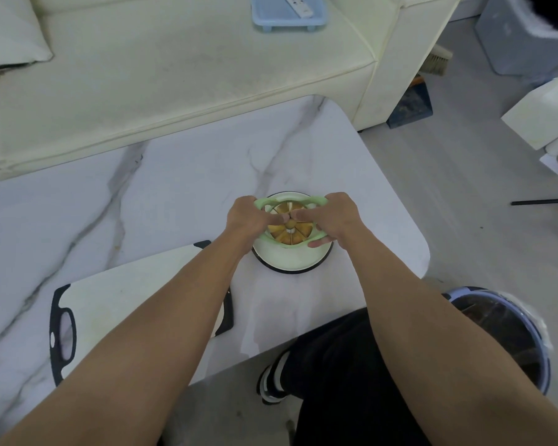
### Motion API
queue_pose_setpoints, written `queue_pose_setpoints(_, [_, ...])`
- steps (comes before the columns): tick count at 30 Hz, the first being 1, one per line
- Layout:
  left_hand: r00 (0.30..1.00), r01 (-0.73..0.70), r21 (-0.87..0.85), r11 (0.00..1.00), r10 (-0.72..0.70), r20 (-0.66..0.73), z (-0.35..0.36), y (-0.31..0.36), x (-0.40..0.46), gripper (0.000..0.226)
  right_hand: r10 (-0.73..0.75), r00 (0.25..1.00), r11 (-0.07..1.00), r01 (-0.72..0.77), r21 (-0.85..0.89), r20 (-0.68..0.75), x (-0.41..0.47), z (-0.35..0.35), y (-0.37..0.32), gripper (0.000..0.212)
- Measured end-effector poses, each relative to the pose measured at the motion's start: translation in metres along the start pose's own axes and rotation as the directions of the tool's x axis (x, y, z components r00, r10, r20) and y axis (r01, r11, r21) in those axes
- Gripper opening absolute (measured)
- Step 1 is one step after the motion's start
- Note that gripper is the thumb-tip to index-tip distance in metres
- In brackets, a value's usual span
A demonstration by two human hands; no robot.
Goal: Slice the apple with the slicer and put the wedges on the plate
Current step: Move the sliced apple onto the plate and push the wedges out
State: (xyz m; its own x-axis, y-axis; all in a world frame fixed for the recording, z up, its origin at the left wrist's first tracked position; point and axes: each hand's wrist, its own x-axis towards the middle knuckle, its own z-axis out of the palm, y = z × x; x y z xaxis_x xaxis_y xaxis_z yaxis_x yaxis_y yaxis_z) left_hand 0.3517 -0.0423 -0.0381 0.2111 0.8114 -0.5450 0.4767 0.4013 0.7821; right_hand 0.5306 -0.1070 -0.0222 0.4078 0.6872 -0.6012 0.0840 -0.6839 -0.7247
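With both hands, left (244,217) and right (334,220), clamped on the pale-green round plastic slicer (290,244) at centre frame, press thumbs evenly to eject the yellow apple wedges (281,235) onto the white dark-rimmed plate (290,259).

1. Both bare forearms reaching forward from the lower corners, converging toward the middle.
2. Left hand (247,217) knuckles up, fingers curled down over the left handle of the slicer (290,220), thumb stretched inward toward the centre.
3. Right hand (334,218) knuckles up likewise, wrapped over the right handle, thumb pointing inward, its tip nearly meeting the left thumb.
4. Right fingertips (318,243) showing beneath the near edge of the handle.
5. Each grip closed on its handle; wrists roughly level, slightly bent.
6. Dark-trousered leg and a shoe visible below the right forearm.
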Motion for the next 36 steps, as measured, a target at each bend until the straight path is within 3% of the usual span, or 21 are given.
queue_pose_setpoints(7, [1.000, 0.017, 0.007, 1.000, -0.017, -0.016, 0.000, 0.002, -0.001, 0.044, 0.001, 1.000, 1.000, -0.001, -0.004, 0.011, -0.001, 0.000, -0.001, 0.050])
queue_pose_setpoints(16, [0.999, -0.018, 0.151, 0.988, 0.025, -0.045, 0.003, 0.006, 0.001, 0.046, 0.025, 0.999, 1.000, -0.024, -0.013, 0.022, -0.002, -0.001, -0.001, 0.049])
queue_pose_setpoints(23, [0.996, -0.006, 0.204, 0.979, 0.025, -0.091, 0.010, 0.004, -0.003, 0.045, 0.011, 0.997, 0.991, -0.021, -0.134, -0.075, -0.001, 0.005, -0.003, 0.059])
queue_pose_setpoints(29, [0.973, -0.087, 0.350, 0.933, 0.155, -0.171, 0.005, 0.014, -0.008, 0.048, -0.020, 0.994, 0.978, -0.002, -0.209, -0.103, -0.003, 0.008, -0.006, 0.057])
queue_pose_setpoints(36, [0.984, -0.052, 0.363, 0.930, 0.111, -0.142, 0.008, 0.019, -0.008, 0.050, -0.059, 0.978, 0.934, -0.016, -0.356, -0.200, -0.007, 0.007, -0.008, 0.056])
